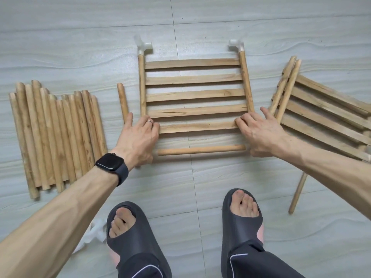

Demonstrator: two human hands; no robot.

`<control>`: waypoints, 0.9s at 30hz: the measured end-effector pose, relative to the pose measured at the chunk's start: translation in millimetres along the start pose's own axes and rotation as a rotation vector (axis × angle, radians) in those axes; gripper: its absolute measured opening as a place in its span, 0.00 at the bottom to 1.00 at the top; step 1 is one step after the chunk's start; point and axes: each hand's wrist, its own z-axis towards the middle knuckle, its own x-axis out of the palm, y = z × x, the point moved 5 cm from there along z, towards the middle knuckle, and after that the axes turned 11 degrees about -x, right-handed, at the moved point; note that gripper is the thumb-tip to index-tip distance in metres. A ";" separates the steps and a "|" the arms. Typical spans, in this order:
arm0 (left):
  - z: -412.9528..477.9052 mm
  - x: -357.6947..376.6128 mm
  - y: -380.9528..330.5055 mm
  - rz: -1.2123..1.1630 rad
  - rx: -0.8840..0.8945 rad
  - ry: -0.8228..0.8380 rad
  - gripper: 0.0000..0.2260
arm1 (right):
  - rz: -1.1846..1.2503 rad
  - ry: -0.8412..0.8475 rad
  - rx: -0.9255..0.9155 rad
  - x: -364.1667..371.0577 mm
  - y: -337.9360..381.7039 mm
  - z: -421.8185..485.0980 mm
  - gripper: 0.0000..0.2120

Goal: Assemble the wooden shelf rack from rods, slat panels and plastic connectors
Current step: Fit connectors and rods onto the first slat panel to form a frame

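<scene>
The slat panel [193, 95] lay flat, rails running away from me.
My left hand [138, 137] and right hand [261, 135] gripped its near corners.

Slat panel [193, 95] flat; white connectors [143, 46] cap far ends; near corners hidden.

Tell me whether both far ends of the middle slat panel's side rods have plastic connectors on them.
Yes: the left connector and the right connector cap the far ends of the slat panel's side rods.
</scene>
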 end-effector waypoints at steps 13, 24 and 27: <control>-3.0 -5.5 -11.7 -0.028 0.003 0.007 0.25 | -0.012 0.029 0.043 1.6 -1.1 -4.2 0.29; -19.1 -23.5 -42.4 -0.872 0.005 0.084 0.26 | -0.157 -0.248 0.096 -54.7 -77.4 -6.3 0.31; -2.0 -29.9 0.7 -1.034 -0.249 -0.227 0.17 | -0.289 -0.386 0.047 -61.0 -87.6 -3.3 0.30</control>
